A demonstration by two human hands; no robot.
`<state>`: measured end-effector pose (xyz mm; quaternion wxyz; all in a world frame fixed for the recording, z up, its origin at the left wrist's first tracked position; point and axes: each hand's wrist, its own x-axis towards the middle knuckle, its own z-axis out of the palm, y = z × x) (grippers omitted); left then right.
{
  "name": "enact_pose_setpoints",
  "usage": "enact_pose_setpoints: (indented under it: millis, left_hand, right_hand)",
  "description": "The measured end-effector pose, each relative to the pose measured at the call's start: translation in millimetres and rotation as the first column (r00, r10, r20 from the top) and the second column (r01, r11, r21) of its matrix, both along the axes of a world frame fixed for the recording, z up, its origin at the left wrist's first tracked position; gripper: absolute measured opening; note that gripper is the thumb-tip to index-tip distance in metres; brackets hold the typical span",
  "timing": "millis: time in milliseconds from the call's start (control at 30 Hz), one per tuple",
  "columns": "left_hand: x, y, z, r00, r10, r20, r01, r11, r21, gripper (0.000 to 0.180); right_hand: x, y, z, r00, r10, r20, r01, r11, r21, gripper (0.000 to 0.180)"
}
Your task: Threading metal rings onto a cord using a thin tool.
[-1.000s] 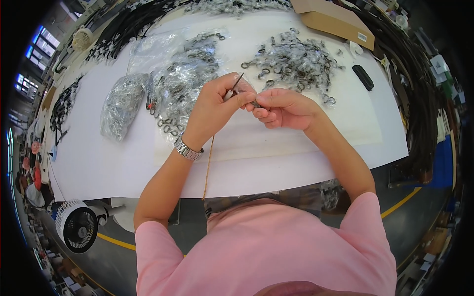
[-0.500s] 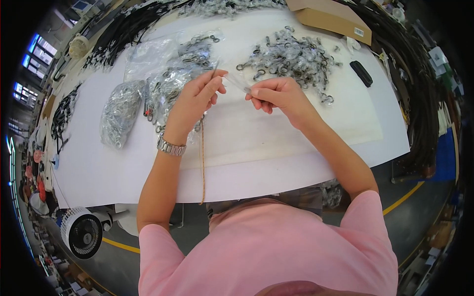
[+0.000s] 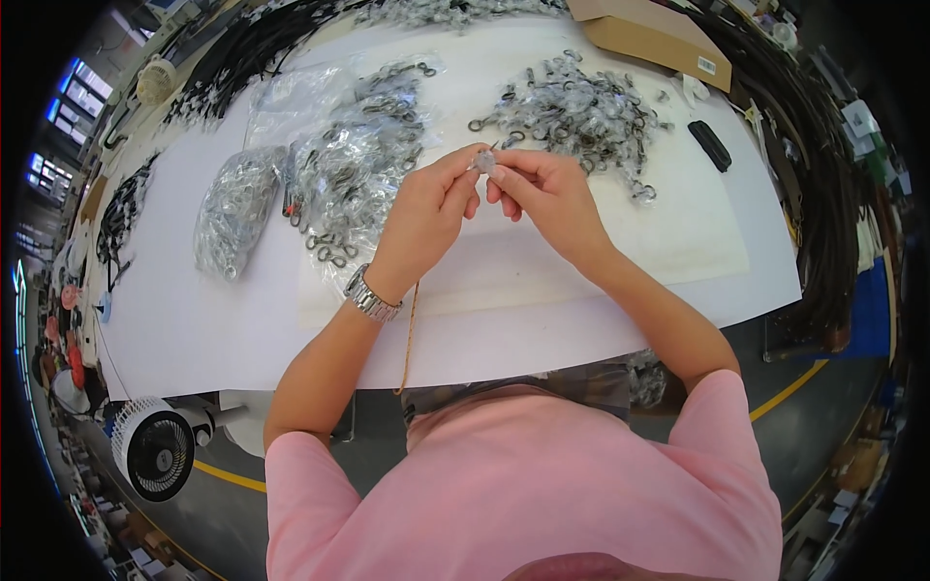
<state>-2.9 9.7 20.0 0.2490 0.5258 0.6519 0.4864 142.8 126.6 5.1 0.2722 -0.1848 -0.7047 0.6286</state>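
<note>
My left hand and my right hand meet above the white table, fingertips almost touching. Between them is a small piece in clear plastic wrap, pinched by my right thumb and forefinger. My left hand is closed around a thin pointed tool; only its dark tip shows, the rest being hidden by the fingers. A thin orange cord hangs from under my left wrist over the table's front edge. Beyond my right hand lies a pile of plastic-wrapped metal clasps. More wrapped clasps lie beside my left hand.
A bulging clear bag of wrapped pieces sits on the white table at left. Right of the clasp pile lies a black oblong object. A cardboard box stands far right. Dark straps line the back left; a fan stands below the left edge.
My left hand has moved right to meet my right hand, bringing the pointed tool to the wrapped piece. The piece, stretched out before, now looks bunched. The orange cord has shifted slightly right.
</note>
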Motion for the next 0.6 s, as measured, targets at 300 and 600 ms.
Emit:
enact_pose_setpoints:
  millis: [300,600]
  left_hand:
    - [-30.0,1.1,5.9,0.963,-0.004,0.270,0.015,0.999,-0.041,0.033]
    - [-81.3,-1.9,3.5,0.749,0.065,0.659,-0.205,0.969,0.137,0.030]
  right_hand:
    - [4.6,34.6,2.4,0.977,-0.049,-0.207,-0.045,0.904,-0.425,0.027]
    - [-19.3,23.7,15.9,0.982,0.183,0.045,-0.171,0.966,-0.193,0.036]
